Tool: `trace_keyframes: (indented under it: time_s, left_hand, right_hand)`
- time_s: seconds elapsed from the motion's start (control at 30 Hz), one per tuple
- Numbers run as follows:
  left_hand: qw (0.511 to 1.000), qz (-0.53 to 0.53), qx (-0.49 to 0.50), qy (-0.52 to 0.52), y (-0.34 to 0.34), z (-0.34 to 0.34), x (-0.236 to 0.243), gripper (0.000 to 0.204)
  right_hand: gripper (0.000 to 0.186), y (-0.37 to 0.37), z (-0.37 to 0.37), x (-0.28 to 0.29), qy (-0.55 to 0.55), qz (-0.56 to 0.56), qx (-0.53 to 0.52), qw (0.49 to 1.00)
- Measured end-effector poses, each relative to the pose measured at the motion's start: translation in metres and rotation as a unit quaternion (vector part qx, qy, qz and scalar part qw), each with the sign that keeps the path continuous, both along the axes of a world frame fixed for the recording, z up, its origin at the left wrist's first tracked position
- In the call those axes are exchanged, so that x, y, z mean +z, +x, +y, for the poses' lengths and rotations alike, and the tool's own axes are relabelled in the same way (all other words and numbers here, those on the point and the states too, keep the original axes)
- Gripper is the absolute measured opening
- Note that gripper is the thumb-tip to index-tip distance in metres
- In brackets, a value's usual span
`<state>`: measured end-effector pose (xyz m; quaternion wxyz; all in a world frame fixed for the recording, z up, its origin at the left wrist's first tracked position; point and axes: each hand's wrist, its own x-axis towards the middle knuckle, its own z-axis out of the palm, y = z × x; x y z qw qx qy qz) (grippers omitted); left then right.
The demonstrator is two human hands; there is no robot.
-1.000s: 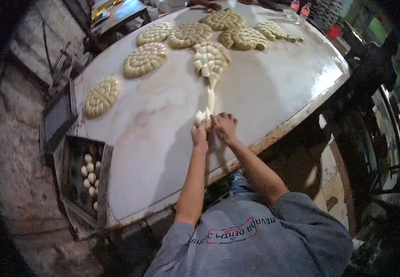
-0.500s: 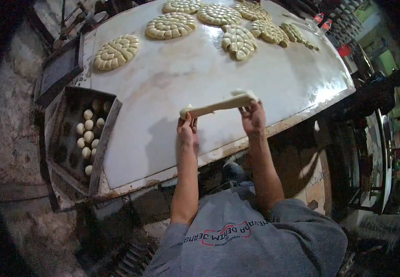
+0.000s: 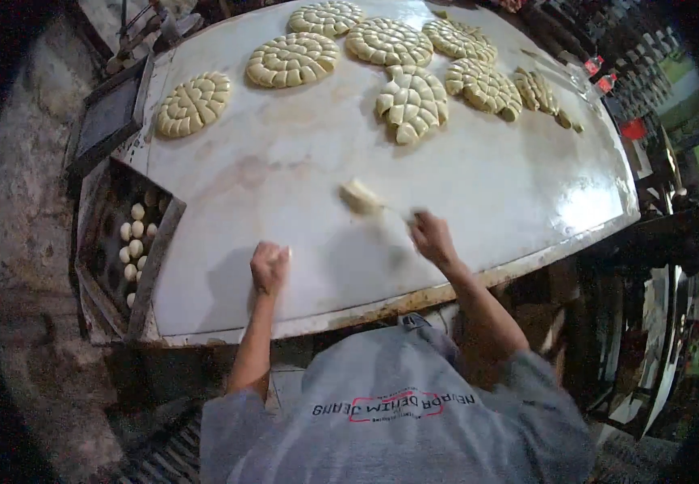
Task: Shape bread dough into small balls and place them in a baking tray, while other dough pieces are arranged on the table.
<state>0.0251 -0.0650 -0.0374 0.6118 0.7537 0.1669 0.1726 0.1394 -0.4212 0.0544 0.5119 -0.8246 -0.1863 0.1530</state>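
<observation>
My left hand (image 3: 269, 266) is closed low over the pale marble worktop (image 3: 220, 173), left of centre; whether the small pale bit at its fingertips is dough I cannot tell. My right hand (image 3: 432, 238), right of it, grips the thin end of a dough strip (image 3: 359, 196), which is blurred and swings out leftward and away from me above the worktop. Beyond them lies a scored dough piece (image 3: 411, 105) with a narrow tip toward me. More scored, coiled dough rounds (image 3: 291, 59) lie along the back, and another (image 3: 193, 104) sits at the left.
A metal tray (image 3: 168, 234) with several dough balls (image 3: 136, 248) sits at the left edge, with a dark tray (image 3: 103, 113) behind it. Two bottles with red labels (image 3: 606, 82) stand at the back right. The worktop's chipped front edge (image 3: 382, 310) runs before my body.
The strip, attached to the middle piece and then stretched between both hands, now swings from my right hand alone. My left hand has moved left and down, away from it.
</observation>
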Motion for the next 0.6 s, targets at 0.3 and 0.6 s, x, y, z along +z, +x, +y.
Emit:
trace_keyframes:
  time_s: [0.3, 0.6]
  left_hand:
    - [0.877, 0.187, 0.179, 0.404, 0.11, -0.023, 0.044, 0.023]
    - [0.847, 0.128, 0.082, 0.509, 0.037, -0.111, 0.053, 0.008]
  right_hand:
    - [0.027, 0.125, -0.086, -0.052, -0.28, -0.297, -0.283, 0.868]
    - [0.022, 0.056, -0.101, -0.089, -0.317, -0.369, -0.086, 0.87]
